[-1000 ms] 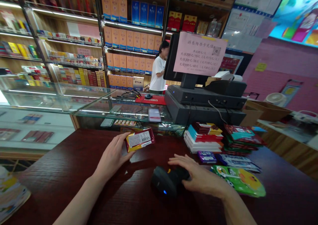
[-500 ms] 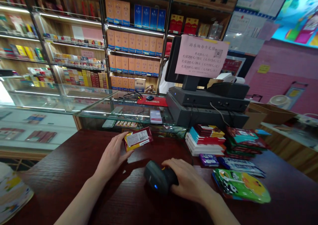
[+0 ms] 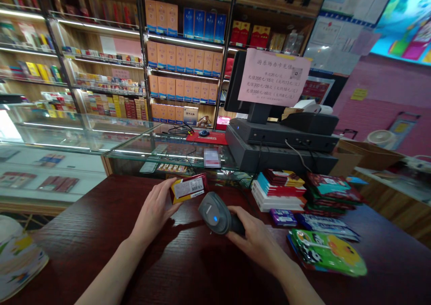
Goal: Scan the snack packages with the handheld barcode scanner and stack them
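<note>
My left hand (image 3: pixel 155 208) is closed on the left end of a small red and yellow snack packet (image 3: pixel 188 188). The packet is held above the counter, its white label and barcode showing. My right hand (image 3: pixel 253 237) is wrapped around the handle of a dark grey barcode scanner (image 3: pixel 214 213). A blue light glows on top of the scanner's head, which is just below and to the right of the packet, close to its corner. Whether the two touch, I cannot tell.
The dark wooden counter (image 3: pixel 175 269) carries stacked snack boxes (image 3: pixel 278 193), dark packets (image 3: pixel 332 193), a purple packet (image 3: pixel 283 217), blue packets (image 3: pixel 328 226) and a green panda pack (image 3: pixel 326 251) at right. Behind stands a cash register (image 3: pixel 283 139). A patterned paper tub (image 3: pixel 20 260) is at left.
My right hand has lifted the scanner up from low over the counter and brought its head nearer the packet. The packet in my left hand has tilted slightly and shifted a little right.
</note>
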Demonstrator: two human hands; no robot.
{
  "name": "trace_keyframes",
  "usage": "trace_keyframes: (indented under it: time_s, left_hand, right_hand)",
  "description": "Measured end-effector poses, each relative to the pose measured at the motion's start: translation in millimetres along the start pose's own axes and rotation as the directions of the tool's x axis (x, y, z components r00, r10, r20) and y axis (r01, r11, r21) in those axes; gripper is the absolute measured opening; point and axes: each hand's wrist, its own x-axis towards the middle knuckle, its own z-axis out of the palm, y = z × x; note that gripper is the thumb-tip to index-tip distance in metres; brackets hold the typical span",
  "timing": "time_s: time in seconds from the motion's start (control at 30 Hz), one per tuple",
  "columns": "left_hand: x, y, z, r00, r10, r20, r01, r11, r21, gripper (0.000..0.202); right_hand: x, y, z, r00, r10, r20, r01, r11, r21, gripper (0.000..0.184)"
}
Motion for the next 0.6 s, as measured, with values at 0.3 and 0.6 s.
trace_keyframes:
  time_s: [0.3,0.6]
  left_hand:
    - [-1.4,-1.2,2.6,1.0,0.003,-0.002,-0.003,1.0,0.006,0.058]
    - [-1.3,-2.0,1.0,1.0,-0.024,0.003,0.024,1.0,-0.015,0.058]
  right_hand:
    - [-1.0,-3.1,-0.9,1.0,0.016,0.021,-0.017,0.999,0.027,0.031]
    - [-1.2,-6.6,-1.7,0.998,0.018,0.059,-0.02,1.0,0.021,0.033]
